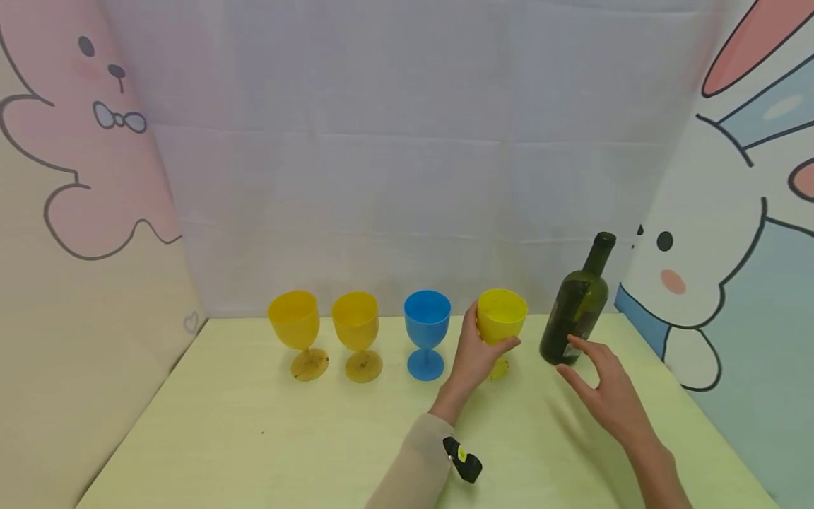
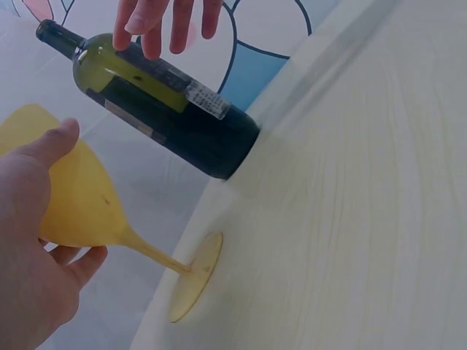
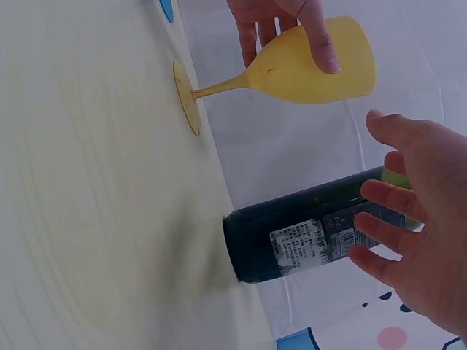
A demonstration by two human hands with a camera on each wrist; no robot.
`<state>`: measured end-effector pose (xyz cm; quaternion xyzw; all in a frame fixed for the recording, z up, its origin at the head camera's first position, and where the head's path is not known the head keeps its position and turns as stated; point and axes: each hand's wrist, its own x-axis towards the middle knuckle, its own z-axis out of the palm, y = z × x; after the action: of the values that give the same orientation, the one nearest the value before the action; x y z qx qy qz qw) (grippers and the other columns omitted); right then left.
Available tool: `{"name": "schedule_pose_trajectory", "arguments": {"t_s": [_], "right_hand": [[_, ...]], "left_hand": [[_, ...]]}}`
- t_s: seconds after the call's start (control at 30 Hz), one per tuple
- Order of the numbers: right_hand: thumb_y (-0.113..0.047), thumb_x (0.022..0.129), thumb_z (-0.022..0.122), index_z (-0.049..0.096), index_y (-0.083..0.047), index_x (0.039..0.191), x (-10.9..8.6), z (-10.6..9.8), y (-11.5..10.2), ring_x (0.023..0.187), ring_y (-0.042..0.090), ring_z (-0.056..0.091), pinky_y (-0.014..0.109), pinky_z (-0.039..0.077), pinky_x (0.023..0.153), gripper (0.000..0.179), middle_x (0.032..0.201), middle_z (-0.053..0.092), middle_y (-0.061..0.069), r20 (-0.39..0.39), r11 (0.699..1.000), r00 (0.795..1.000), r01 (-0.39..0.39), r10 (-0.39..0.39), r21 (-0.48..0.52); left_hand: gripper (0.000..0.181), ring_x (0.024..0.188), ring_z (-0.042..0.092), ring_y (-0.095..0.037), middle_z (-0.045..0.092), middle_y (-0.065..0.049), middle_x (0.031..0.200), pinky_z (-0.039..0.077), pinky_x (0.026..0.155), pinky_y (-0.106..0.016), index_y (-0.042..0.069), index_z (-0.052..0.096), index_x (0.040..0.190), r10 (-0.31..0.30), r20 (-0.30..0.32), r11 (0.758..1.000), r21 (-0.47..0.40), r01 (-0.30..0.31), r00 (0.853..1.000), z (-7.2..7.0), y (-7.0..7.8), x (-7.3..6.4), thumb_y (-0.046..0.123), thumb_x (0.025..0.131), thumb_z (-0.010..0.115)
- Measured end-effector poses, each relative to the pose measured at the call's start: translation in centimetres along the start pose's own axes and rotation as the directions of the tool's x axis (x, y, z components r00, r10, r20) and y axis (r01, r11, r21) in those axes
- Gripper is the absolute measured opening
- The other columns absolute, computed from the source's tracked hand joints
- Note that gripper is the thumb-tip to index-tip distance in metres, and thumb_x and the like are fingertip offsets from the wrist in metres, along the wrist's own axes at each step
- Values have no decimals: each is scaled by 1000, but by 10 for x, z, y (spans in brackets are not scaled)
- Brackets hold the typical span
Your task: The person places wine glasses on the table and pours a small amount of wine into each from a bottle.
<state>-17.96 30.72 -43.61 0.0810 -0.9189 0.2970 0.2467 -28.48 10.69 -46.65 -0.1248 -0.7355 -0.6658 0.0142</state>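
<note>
While one yellow goblet (image 1: 294, 319) stands farthest left on the table (image 1: 305, 438), I see a second yellow goblet (image 1: 356, 322) beside it, then a blue goblet (image 1: 427, 318). Next along, the person's left hand (image 1: 475, 355) grips the bowl of a third yellow goblet (image 1: 504, 316), its foot on the table. Past that stands a dark green bottle (image 1: 579, 300), the right hand (image 1: 609, 392) just before it, fingers loosely parted, holding nothing.

One pale yellow tabletop (image 1: 254, 452), faintly grained; one creased white cloth (image 1: 407, 177) behind; left wall (image 1: 95, 339) with pink bow-tied cartoon animal (image 1: 70, 148); right wall (image 1: 772, 332) with white cartoon rabbit (image 1: 709, 247); soft light.
</note>
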Motion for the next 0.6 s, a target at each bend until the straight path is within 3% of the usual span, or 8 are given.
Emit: {"name": "schedule_pose_trajectory", "arguments": {"t_s": [0.2, 0.5, 0.6], "right_hand": [[-21, 91, 73, 55, -1, 137, 3, -2, 1, 119, 39, 51, 53, 39, 94, 53, 129, 57, 20, -16, 1000, 1000, 13, -13, -10], [-20, 91, 72, 54, 2, 135, 13, -10, 5, 118, 39, 50, 56, 39, 92, 52, 127, 57, 21, -38, 1000, 999, 17, -18, -23], [-21, 91, 73, 54, 1, 136, 16, -14, 7, 116, 39, 51, 51, 40, 90, 53, 127, 57, 21, -46, 1000, 999, 13, -15, -28]], "left_hand": [[87, 128, 49, -12, 45, 14, 143, 39, 115, -45, 37, 27, 151, 3, 14, 1000, 2, -3, 1000, -2, 0, 1, 36, 83, 81], [88, 127, 49, -12, 45, 13, 144, 38, 115, -46, 37, 26, 151, -6, 17, 1000, 15, 6, 1000, -3, 0, 1, 36, 83, 81], [88, 128, 48, -13, 44, 11, 145, 38, 115, -46, 36, 26, 152, -10, 15, 1000, 20, 10, 1000, -2, 1, 1, 36, 83, 81]]}}
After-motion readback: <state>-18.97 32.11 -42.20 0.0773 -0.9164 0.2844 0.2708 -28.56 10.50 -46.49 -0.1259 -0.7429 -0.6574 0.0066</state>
